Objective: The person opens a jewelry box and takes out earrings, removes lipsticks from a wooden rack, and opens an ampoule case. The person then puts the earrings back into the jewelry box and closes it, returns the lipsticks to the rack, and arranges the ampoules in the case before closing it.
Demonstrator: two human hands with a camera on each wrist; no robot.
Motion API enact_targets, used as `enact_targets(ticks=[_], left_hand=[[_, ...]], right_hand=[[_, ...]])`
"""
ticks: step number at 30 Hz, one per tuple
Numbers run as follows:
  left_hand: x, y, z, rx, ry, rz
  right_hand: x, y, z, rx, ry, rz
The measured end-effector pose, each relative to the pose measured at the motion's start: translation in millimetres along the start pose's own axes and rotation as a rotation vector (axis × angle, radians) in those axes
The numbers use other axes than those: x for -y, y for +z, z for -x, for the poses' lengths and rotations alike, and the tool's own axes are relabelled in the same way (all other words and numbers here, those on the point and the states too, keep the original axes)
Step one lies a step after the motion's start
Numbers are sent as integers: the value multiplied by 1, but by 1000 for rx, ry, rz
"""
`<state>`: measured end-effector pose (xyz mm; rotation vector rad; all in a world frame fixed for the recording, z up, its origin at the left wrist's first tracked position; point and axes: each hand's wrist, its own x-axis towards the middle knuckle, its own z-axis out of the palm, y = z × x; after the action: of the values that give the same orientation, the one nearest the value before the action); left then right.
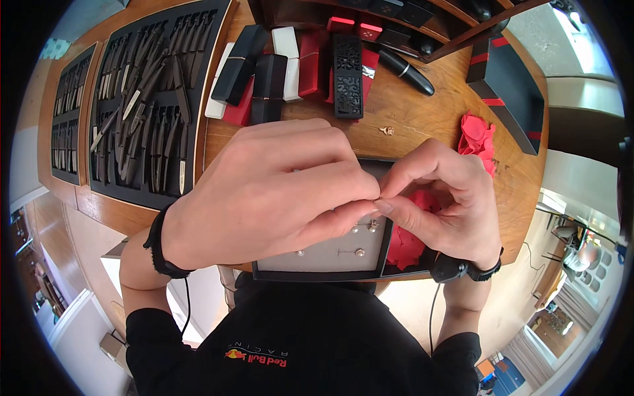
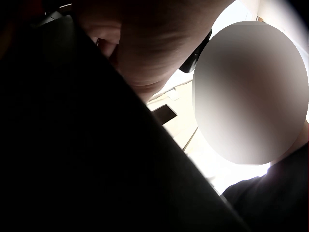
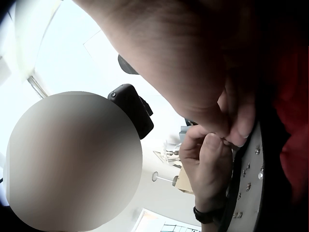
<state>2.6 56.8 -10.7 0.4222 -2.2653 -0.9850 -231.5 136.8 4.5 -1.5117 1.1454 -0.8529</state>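
In the head view my left hand [image 1: 264,191] and right hand [image 1: 452,204] meet fingertip to fingertip over a black jewellery box. Both pinch at one spot with thumb and index finger; the tiny item there is almost wholly hidden, and I cannot tell its kind. Beneath them, the grey pad [image 1: 317,262] of the box carries several small pearl earrings [image 1: 360,252]. Red petals [image 1: 404,247] fill the box's right compartment. The right wrist view shows the same pinch from the side, close beside the pad [image 3: 251,191] with its small studs.
A gold ring [image 1: 387,131] lies on the wooden table [image 1: 422,122] beyond the hands. Trays of dark slim pieces [image 1: 142,99] stand left. Black, white and red cases [image 1: 267,82] are heaped behind. More petals [image 1: 477,138] and an open black box [image 1: 508,89] are at right.
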Motion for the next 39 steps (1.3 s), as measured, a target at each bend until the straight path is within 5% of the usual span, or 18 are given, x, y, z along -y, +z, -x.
enact_targets(ticks=[39], left_hand=[[-3,1,-2,26,2,-88]], right_hand=[[-4,4,5,-60,-102,-36]])
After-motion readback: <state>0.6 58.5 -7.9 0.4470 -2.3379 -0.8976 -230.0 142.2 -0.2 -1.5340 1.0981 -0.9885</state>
